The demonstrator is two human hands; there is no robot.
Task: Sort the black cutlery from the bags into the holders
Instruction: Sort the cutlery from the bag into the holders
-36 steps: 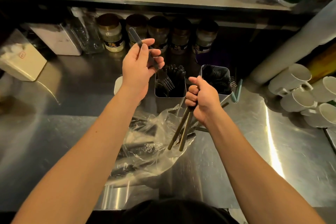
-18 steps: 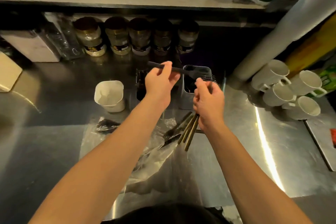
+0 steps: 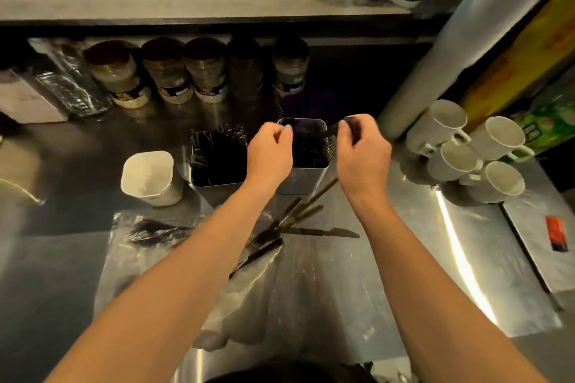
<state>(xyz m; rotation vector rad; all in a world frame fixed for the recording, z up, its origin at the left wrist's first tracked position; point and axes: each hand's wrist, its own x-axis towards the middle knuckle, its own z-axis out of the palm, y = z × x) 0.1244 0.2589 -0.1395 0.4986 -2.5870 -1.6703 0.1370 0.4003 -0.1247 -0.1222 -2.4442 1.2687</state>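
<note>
Two steel holders stand mid-counter: the left holder is full of black forks, the right holder of dark cutlery. My right hand pinches a black cutlery piece over the right holder's right rim. My left hand hovers with curled fingers at that holder's left rim; what it holds is hidden against the dark contents. A bunch of loose cutlery and a knife lie on the counter in front of the holders. A clear plastic bag with black cutlery inside lies nearer me.
A white square tub stands left of the holders. Several jars line the back under a shelf. White mugs lie stacked at the right beside a large film roll. A tray edge sits far right.
My right hand let go of the bunch of cutlery, which now lies on the counter, and rose to the right holder. The black piece my left hand carried is now pinched by my right hand.
</note>
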